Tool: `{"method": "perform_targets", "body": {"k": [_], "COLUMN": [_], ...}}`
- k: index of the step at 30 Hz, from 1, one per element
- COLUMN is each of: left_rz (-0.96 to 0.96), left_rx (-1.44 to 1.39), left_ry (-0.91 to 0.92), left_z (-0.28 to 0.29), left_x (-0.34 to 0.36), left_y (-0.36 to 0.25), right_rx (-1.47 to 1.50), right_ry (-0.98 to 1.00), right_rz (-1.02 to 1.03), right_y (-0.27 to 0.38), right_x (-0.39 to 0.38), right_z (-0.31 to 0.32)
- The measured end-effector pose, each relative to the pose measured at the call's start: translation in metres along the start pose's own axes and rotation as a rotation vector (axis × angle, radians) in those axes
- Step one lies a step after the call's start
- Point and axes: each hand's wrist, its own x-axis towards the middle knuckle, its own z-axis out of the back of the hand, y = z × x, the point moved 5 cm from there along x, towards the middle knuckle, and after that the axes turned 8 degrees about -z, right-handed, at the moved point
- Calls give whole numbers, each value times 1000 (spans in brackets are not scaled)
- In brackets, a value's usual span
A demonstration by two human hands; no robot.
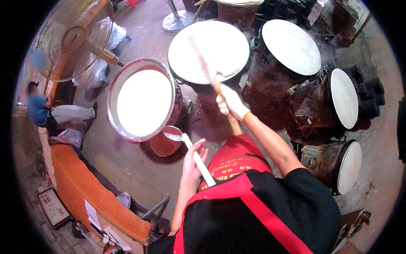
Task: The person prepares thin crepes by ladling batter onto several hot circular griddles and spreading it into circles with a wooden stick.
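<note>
Gloved right hand [230, 103] stretches forward, fingers clamped on a blurred wooden-handled tool [217, 86] over a white-topped griddle [232, 44]; bare left hand [191, 166] cups a ladle's white handle [202, 166], its grip unclear to me.

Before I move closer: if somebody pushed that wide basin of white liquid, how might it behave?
The basin would probably feel heavy, with white liquid filling much of its width. The open top suggests sloshing. Its smooth, round rim looks stiff, probably slippery if wet.

The basin [112, 101] looks glossy metal, the glove [232, 103] matt cloth, the ladle [201, 164] smooth.
</note>
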Motion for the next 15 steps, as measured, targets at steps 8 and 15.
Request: {"method": "perform_targets", "body": {"k": [8, 15], "left_rz": [-92, -72], "left_rx": [10, -53], "left_ry": [-8, -2], "left_z": [-57, -100], "left_x": [17, 26], "left_y": [8, 24], "right_rx": [-218, -516], "right_ry": [-49, 130], "right_rz": [-79, -196], "right_y": [64, 72], "right_x": [-24, -37], "right_z": [133, 121]}}
